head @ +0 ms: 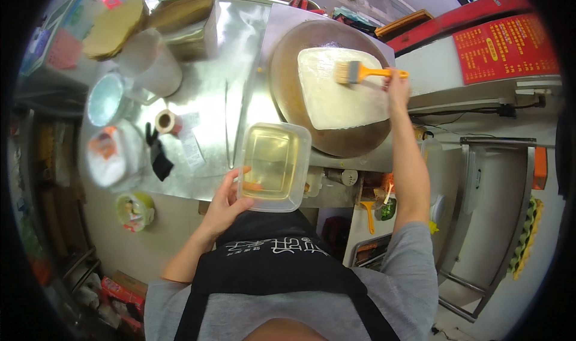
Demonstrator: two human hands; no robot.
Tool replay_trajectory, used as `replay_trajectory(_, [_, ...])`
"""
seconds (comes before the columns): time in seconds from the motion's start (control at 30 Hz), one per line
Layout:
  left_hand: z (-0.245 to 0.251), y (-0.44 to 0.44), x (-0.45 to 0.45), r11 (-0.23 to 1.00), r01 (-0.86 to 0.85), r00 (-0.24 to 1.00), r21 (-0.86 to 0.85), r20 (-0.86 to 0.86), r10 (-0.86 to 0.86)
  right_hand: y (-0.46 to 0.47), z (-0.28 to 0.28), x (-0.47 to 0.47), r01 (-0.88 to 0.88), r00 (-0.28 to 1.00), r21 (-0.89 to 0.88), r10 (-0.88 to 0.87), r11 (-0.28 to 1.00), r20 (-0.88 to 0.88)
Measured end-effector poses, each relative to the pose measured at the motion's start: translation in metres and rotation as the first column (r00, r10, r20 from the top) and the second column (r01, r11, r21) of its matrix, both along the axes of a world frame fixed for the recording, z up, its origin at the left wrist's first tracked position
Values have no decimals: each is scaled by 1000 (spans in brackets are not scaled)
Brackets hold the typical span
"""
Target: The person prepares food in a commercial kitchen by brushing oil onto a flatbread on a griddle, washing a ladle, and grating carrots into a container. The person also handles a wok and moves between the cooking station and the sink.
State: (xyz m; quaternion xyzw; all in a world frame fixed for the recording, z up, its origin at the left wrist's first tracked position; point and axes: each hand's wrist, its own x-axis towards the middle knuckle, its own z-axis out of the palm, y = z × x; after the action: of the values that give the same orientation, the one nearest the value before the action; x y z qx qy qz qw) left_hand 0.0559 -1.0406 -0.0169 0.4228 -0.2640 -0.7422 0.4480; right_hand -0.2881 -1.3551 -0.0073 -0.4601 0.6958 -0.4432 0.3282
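A large flat sheet of pale dough (pixel 333 102) lies on a round brown griddle (pixel 288 84). My right hand (pixel 397 89) grips the orange handle of a pastry brush (pixel 348 72), whose bristles are over the upper middle of the sheet. Part of the sheet's surface looks glossy. In my left hand (pixel 229 199) is a clear plastic container (pixel 300 161) with pale yellow liquid, likely oil, in the bottom. It is just in front of my apron, beside the griddle's near left edge.
Long metal tongs (pixel 228 129), a paper roll (pixel 167 121), a black glove-like item (pixel 159 158) and a translucent pitcher (pixel 153 66) sit on the steel counter (pixel 211 102). A shaker (pixel 348 177) and an orange-handled tool (pixel 369 215) are below the griddle. A red printed board (pixel 506 48) stands right.
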Motion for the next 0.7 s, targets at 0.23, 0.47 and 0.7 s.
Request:
replay_trajectory(0.23, [9,6,-24,997,-70,998,17,-2,70,-12,21,-54,-101,734,-453,-241,886,-635])
replay_trajectory(0.47, [7,8,-46,1000,-19,1000,3,22,19,49,12,9,-848,202,-32,265,530,-943])
replay_trajectory(0.7, [7,7,-51,1000,20,998,0,-59,-20,36,11,-34,-597,257,51,250,801,-934])
